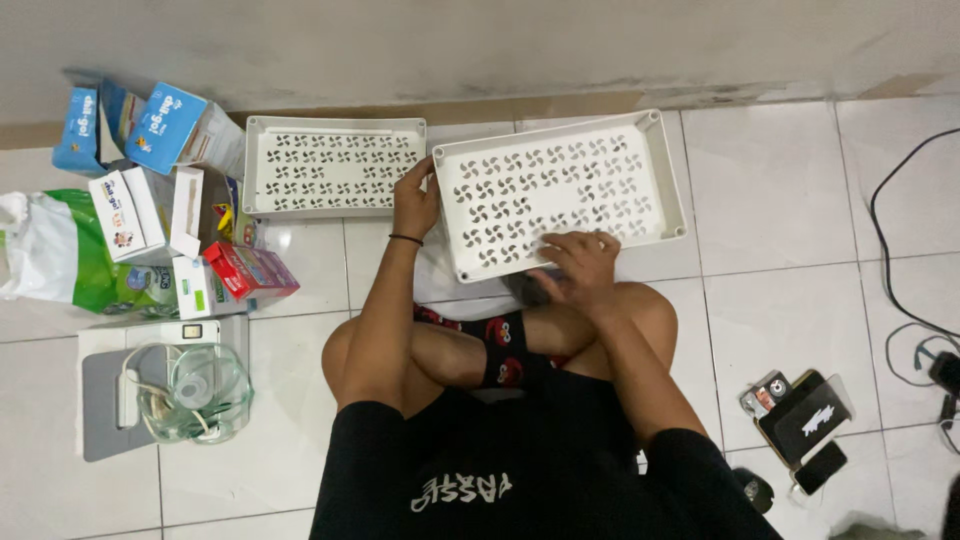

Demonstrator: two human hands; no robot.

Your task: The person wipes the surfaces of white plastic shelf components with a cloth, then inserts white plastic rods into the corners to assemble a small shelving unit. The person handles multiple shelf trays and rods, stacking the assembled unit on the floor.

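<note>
Seated person in a black shirt (pixel 480 470), cross-legged on the white tiled floor (pixel 780 200). Tilted white perforated tray (pixel 560 190) lies against the knees; left hand (pixel 415 200) grasps its left edge, right hand (pixel 580 262) rests fingers-down on its near edge, grip not discernible. Second white perforated tray (pixel 335 165) lies flat just beside it, along the wall. Green-and-white bag (pixel 50 250) and assorted cartons (pixel 170 130) at far left. Nebuliser mask with tubing (pixel 200 395) near left knee. Black phones (pixel 805 420) at right.
</note>
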